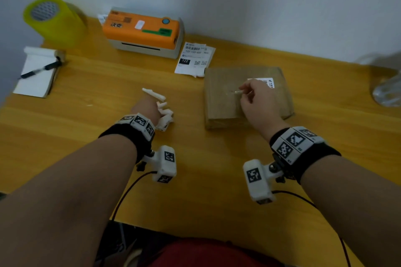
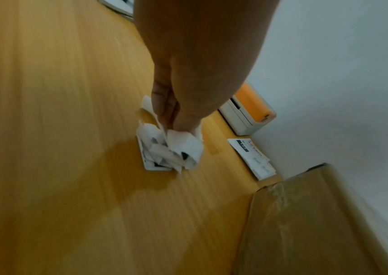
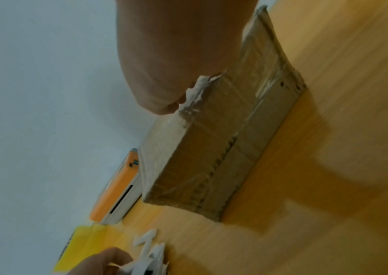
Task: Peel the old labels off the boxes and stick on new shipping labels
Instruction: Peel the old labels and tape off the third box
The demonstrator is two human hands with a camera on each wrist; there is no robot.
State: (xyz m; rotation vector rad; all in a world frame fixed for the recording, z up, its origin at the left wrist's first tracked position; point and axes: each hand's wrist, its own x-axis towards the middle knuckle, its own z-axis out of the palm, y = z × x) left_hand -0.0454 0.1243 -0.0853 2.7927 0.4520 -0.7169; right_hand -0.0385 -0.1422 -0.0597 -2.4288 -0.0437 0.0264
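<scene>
Pinching a torn strip (image 1: 237, 92) of the old label (image 1: 265, 83), the right hand (image 1: 256, 102) is sitting on the box (image 1: 219, 102); label remains just beyond this grip. The left hand (image 1: 147, 109), farther off, is clutching crumpled scraps (image 1: 166, 115) over the tabletop (image 1: 86, 128).

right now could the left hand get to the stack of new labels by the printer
Probably not yet: the left hand grips a wad of peeled scraps. The path over the table to the new labels looks free.
</scene>
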